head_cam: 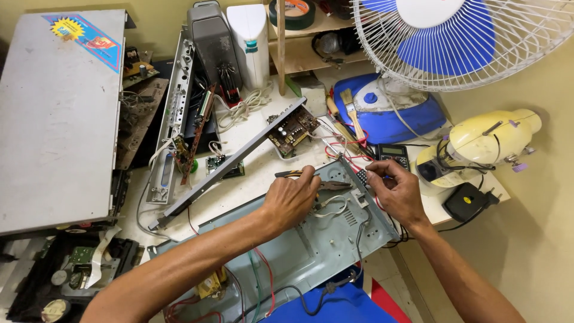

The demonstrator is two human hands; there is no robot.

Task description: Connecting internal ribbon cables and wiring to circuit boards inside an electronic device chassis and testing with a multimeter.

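Pliers (311,179) lie w/ long axis left-right across metal chassis (299,251); left hand (291,200) grips them, jaws toward right hand (397,191), which pinches small part.

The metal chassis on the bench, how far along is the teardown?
Done: the grey cover lies aside, and a circuit board and front panel strip lie apart on the bench. In hand: the left hand works pliers at the metal chassis edge, right hand steadying. Left: wires remain attached.
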